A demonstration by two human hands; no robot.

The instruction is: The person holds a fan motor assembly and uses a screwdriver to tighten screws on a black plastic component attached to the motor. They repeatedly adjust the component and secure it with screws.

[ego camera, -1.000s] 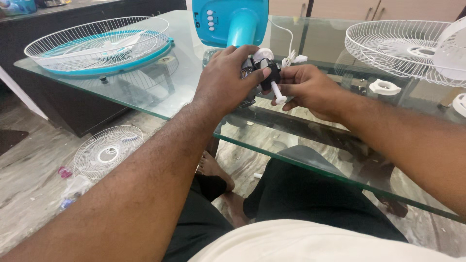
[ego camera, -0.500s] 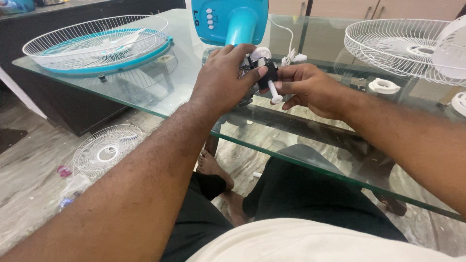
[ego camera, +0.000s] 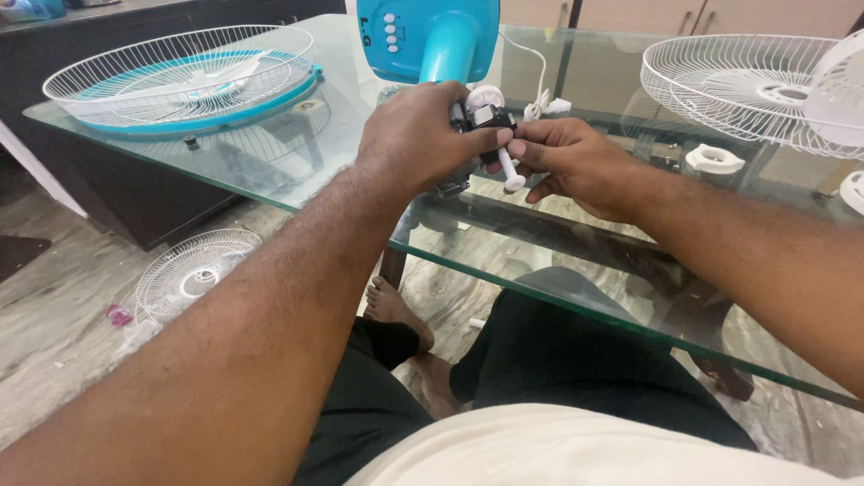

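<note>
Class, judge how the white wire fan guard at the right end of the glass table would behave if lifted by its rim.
The white wire fan guard is probably light, being thin open wire. It may flex slightly when lifted by one edge. Its round domed shape could rock or slide on the smooth glass table.

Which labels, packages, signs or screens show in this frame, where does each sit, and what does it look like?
Printed marking: small dark lettering on the front of the blue fan base, at the far edge of the glass table, beside a column of white round buttons.
No packages, signs or screens show.
</note>
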